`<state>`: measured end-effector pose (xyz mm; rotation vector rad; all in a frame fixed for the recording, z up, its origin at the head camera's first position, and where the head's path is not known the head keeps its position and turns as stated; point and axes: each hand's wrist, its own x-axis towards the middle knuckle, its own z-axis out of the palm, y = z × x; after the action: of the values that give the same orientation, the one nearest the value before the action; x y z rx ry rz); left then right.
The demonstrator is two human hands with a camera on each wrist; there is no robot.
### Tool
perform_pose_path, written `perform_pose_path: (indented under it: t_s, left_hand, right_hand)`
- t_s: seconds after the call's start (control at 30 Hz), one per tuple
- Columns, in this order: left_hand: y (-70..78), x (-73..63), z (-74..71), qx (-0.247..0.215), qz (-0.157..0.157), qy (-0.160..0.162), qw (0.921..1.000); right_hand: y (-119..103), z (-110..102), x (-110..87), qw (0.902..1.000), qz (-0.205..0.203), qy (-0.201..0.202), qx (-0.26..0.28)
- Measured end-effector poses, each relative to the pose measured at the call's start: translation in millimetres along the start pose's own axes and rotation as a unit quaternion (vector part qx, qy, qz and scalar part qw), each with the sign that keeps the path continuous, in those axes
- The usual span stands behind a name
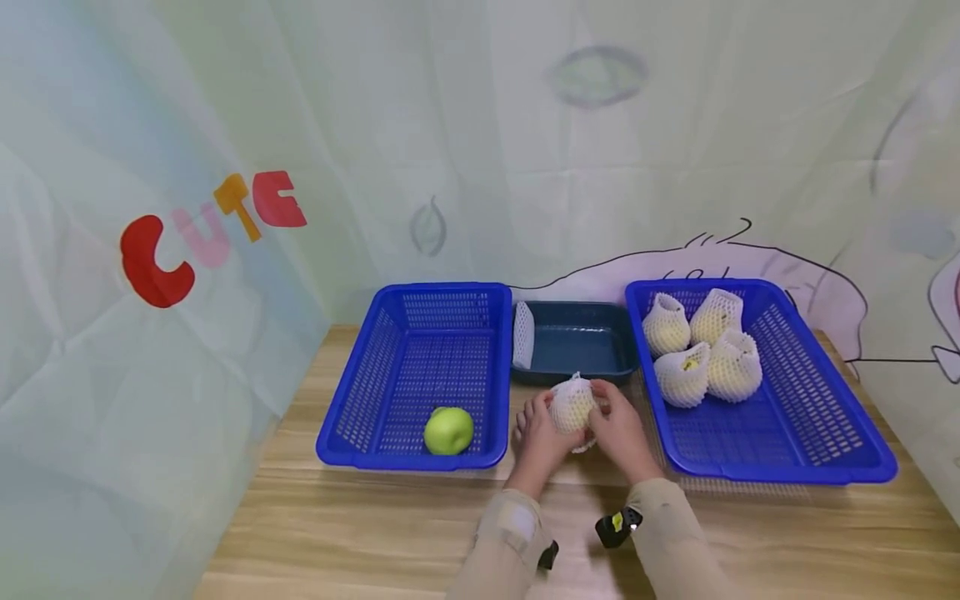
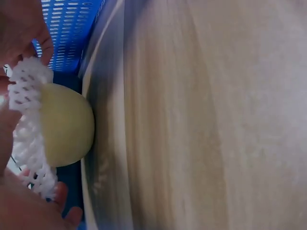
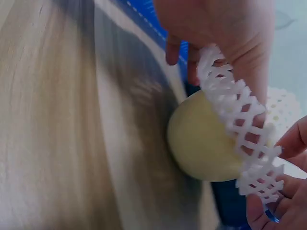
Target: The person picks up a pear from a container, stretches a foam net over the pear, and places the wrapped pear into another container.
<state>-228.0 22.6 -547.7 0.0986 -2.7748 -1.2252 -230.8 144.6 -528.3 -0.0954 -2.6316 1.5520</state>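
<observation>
Between my two hands is a pale yellow-green apple (image 2: pixel 69 127) partly covered by a white foam net (image 1: pixel 572 398). In both wrist views the rounded side of the apple pokes out bare from the net's open edge. My left hand (image 1: pixel 542 435) curls round the left side of the netted apple. On the opposite side my right hand (image 1: pixel 621 427) pinches the net's edge between thumb and fingers. Both hands are over the wooden table, just in front of a dark teal tray (image 1: pixel 581 337). A bare green apple (image 1: pixel 448 431) lies in the left blue basket (image 1: pixel 415 461).
The right blue basket (image 1: pixel 780 473) holds several netted fruits (image 1: pixel 733 367) toward its back left. Flattened white foam nets (image 1: pixel 523 337) lean at the tray's left end. A printed curtain (image 1: pixel 480 167) hangs behind the wooden table (image 1: pixel 375 533).
</observation>
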Motion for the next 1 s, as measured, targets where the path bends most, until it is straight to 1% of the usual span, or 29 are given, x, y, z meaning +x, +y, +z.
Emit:
perform_pose_path:
  t_s: [0.07, 0.17, 0.23, 0.3, 0.4, 0.43, 0.47, 0.5, 0.53, 0.57, 0.6, 0.67, 0.7, 0.73, 0.77, 0.8, 0.83, 0.87, 0.93, 0.97, 1.0]
  left_hand:
    - [-0.8, 1.3, 0.2, 0.034, 0.004, -0.023, 0.9992]
    - [-5.0, 1.2, 1.1, 0.05, -0.002, -0.047, 0.9976]
    - [-7.8, 0.7, 1.6, 0.049, -0.007, -0.055, 0.9973]
    - [-9.7, 0.7, 2.0, 0.045, -0.005, -0.06, 0.9972]
    - [-10.6, 0.5, 3.8, 0.043, 0.02, -0.056, 0.9973]
    - [-10.6, -0.1, 4.5, 0.033, 0.028, -0.053, 0.9977]
    - [-10.3, -1.1, 5.3, 0.006, 0.036, -0.05, 0.9981]
    - [-9.6, -2.8, 5.6, -0.027, 0.039, -0.05, 0.9977]
    - [-8.3, -5.0, 5.1, -0.064, 0.039, -0.048, 0.996]
    - [-6.7, -7.6, 4.2, -0.106, 0.041, -0.046, 0.9924]
    - [-4.5, -10.4, 2.7, -0.151, 0.042, -0.046, 0.9865]
    - [0.8, -15.9, -1.7, -0.237, 0.047, -0.059, 0.9685]
    - [4.5, -18.1, -4.8, -0.261, 0.052, -0.068, 0.9616]
    - [7.8, -19.7, -7.5, -0.28, 0.064, -0.076, 0.9548]
    - [11.0, -20.8, -10.3, -0.281, 0.08, -0.081, 0.9528]
    - [14.9, -21.9, -14.2, -0.277, 0.096, -0.088, 0.952]
    - [19.4, -22.9, -18.8, -0.271, 0.109, -0.095, 0.9517]
    - [24.3, -23.5, -23.9, -0.261, 0.123, -0.096, 0.9526]
    - [33.9, -23.3, -34.5, -0.24, 0.148, -0.081, 0.956]
    - [39.0, -22.9, -40.7, -0.227, 0.155, -0.072, 0.9587]
    - [44.2, -21.8, -46.6, -0.227, 0.162, -0.064, 0.9583]
  right_hand:
    - [3, 1, 1.2, 0.9995, 0.025, -0.001, 0.019]
    - [9, 5, 2.8, 0.9957, 0.075, -0.001, 0.054]
    - [14, 6, 3.2, 0.9907, 0.108, -0.003, 0.084]
    - [18, 7, 3.1, 0.9876, 0.123, -0.001, 0.098]
    - [20, 6, 0.5, 0.9817, 0.14, -0.006, 0.129]
    - [20, 6, -1.2, 0.9792, 0.14, -0.008, 0.147]
    - [19, 5, -3.1, 0.9743, 0.143, -0.012, 0.174]
    - [19, 4, -5.6, 0.9661, 0.147, -0.014, 0.212]
    - [17, 4, -7.8, 0.9525, 0.15, -0.016, 0.265]
    - [16, 2, -10.2, 0.934, 0.151, -0.019, 0.323]
    - [13, 1, -12.8, 0.9107, 0.151, -0.027, 0.383]
    - [7, -4, -16.9, 0.8582, 0.143, -0.053, 0.49]
    - [3, -6, -18.3, 0.8351, 0.132, -0.067, 0.53]
    - [-1, -9, -19.4, 0.8158, 0.123, -0.084, 0.559]
    - [-6, -11, -20.4, 0.803, 0.114, -0.1, 0.576]
    - [-10, -14, -21.0, 0.7943, 0.105, -0.112, 0.588]
    - [-14, -16, -21.3, 0.7883, 0.096, -0.116, 0.597]
    - [-18, -17, -21.7, 0.7849, 0.094, -0.112, 0.602]
    - [-25, -19, -22.5, 0.7844, 0.099, -0.092, 0.606]
    - [-28, -20, -22.5, 0.7864, 0.103, -0.082, 0.604]
    - [-30, -20, -22.5, 0.7888, 0.108, -0.073, 0.601]
